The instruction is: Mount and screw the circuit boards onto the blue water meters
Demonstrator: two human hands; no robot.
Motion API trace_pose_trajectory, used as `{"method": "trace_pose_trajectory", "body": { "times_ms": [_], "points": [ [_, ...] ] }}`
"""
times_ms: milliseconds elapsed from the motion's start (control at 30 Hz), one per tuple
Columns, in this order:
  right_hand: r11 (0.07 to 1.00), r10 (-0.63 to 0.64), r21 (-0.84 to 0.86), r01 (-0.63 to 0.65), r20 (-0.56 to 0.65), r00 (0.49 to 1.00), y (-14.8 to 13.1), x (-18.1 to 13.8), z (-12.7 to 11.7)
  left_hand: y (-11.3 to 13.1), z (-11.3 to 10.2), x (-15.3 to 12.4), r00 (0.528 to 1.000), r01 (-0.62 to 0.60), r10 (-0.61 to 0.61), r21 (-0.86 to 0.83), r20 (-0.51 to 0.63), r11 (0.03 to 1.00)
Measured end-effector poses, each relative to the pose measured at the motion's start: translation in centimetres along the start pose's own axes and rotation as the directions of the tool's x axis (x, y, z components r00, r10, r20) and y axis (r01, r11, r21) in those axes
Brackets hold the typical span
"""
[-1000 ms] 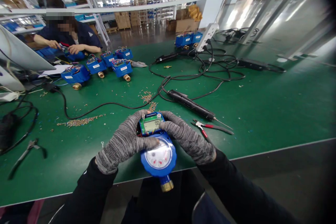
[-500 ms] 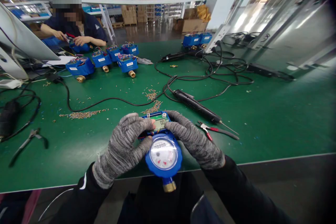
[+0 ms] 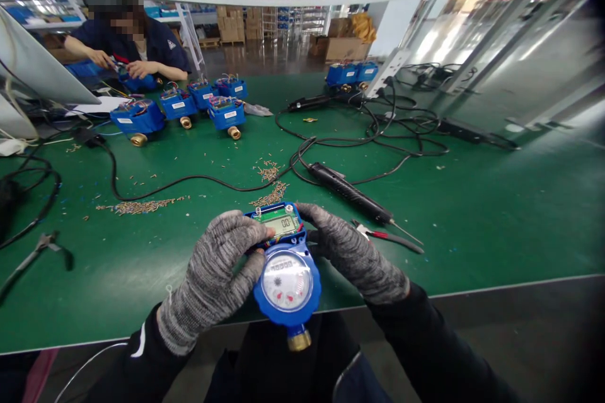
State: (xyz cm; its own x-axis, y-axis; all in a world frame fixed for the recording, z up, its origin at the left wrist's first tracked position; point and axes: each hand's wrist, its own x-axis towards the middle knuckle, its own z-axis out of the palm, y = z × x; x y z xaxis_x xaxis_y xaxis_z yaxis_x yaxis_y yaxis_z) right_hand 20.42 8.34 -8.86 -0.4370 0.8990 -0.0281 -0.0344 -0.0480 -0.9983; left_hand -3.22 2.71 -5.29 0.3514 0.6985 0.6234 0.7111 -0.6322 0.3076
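A blue water meter [image 3: 287, 280] with a round dial lies at the table's near edge, its brass fitting [image 3: 299, 340] sticking out past it toward me. In the uncovered box at its top sits a green circuit board with a display [image 3: 280, 225] and coloured wires. My left hand [image 3: 220, 271], in a grey knitted glove, grips the meter's left side, fingertips on the display's edge and thumb near the dial. My right hand [image 3: 352, 252], gloved alike, is curled against the right side of the box. Some of its fingers are hidden.
An electric screwdriver [image 3: 350, 192] and red-handled cutters [image 3: 387, 236] lie at right, pliers [image 3: 40, 252] at left. Loose screws [image 3: 146, 206] and black cables [image 3: 208, 181] cross the table [image 3: 142, 277]. Several blue meters [image 3: 227, 114] stand behind. A co-worker [image 3: 137, 44] handles another one.
My right thumb has come off the display and moved down to the box's right side. My left hand stays on the meter. The whole view has shifted slightly.
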Motion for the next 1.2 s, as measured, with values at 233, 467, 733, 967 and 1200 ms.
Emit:
{"method": "trace_pose_trajectory", "body": {
  "times_ms": [233, 467, 733, 967, 1200],
  "points": [
    [0.992, 0.09, 0.098, -0.081, -0.097, 0.991, 1.1, -0.1, -0.6, -0.2, 0.4, 0.1, 1.0, -0.017, 0.017, 0.049, 0.001, 0.999],
    [0.927, 0.09, 0.358, -0.109, 0.07, 0.993, -0.7, -0.6, 0.1, 0.4, 1.1, -0.3, 0.999, 0.044, -0.045, 0.022, 0.025, 0.999],
    [0.997, -0.033, 0.074, 0.03, 0.046, 0.998, -1.7, -0.3, -0.4, 0.6, 1.0, -0.4, 0.99, 0.116, -0.114, -0.019, 0.082, 0.993],
    [0.994, 0.066, 0.082, -0.078, 0.143, 0.988, -3.7, 1.1, -0.3, 0.7, 1.0, -0.2, 0.993, 0.084, -0.083, -0.008, 0.083, 0.996],
    [0.994, -0.024, -0.102, 0.035, 0.104, 0.994, -3.8, 1.4, -0.1, 0.7, 0.9, -0.3, 0.991, 0.106, -0.102, -0.036, 0.092, 0.994]
  ]
}}
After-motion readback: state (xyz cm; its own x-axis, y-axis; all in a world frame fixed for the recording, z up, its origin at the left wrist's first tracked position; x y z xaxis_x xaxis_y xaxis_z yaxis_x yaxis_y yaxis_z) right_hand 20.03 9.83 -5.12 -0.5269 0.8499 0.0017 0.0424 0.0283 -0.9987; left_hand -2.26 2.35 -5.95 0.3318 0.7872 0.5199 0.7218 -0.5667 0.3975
